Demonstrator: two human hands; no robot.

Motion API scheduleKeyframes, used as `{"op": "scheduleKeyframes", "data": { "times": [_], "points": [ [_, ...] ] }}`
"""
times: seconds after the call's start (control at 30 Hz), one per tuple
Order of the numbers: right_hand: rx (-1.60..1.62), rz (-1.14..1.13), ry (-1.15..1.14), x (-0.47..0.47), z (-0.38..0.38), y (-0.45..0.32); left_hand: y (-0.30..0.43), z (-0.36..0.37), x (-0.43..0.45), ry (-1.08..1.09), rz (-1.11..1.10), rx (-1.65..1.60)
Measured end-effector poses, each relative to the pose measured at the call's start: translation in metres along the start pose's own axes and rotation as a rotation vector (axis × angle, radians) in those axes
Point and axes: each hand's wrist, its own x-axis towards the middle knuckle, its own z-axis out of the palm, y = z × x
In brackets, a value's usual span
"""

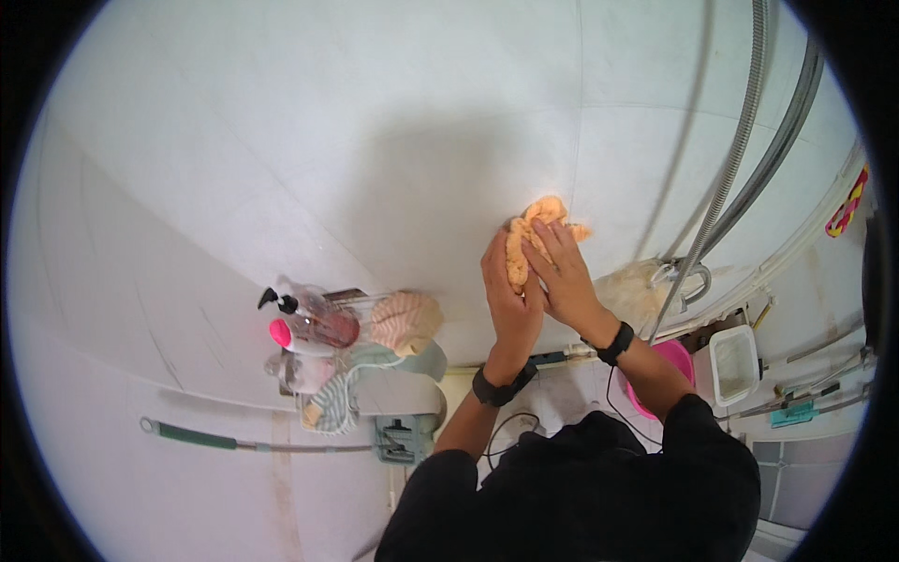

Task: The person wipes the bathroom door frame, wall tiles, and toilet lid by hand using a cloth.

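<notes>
An orange fluffy cloth (517, 256) lies bunched against the white wall (449, 168), right of the picture's middle. My left hand (513, 295) cups its left and lower side, with the cloth between thumb and fingers. Over its right side rests my right hand (562, 270), fingers together and stretched upward, pressing on the cloth. The two hands touch or overlap near the thumbs. Both wrists wear black bands.
At left, a corner shelf holds a pump bottle (323, 319), a pink-capped bottle (279, 332) and cloths (404, 323). A shower hose (734, 161) hangs at right beside a mixer tap (695, 284). Below stand a pink basin (678, 362) and a white bin (734, 365).
</notes>
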Motion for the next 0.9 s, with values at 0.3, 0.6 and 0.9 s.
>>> {"op": "scheduleKeyframes", "data": {
  "times": [0.3, 0.6, 0.9],
  "points": [
    [-0.243, -0.198, -0.147, 0.015, 0.071, -0.008, -0.05, -0.056, -0.002, 0.141, 0.166, 0.424],
    [-0.488, -0.067, 0.177, 0.052, 0.008, 0.013, 0.001, 0.006, 0.054, 0.193, 0.448, 0.235],
    [-0.447, 0.289, 0.113, -0.075, 0.05, 0.042, -0.049, 0.029, -0.001, -0.282, 0.335, 0.181]
  ]
}}
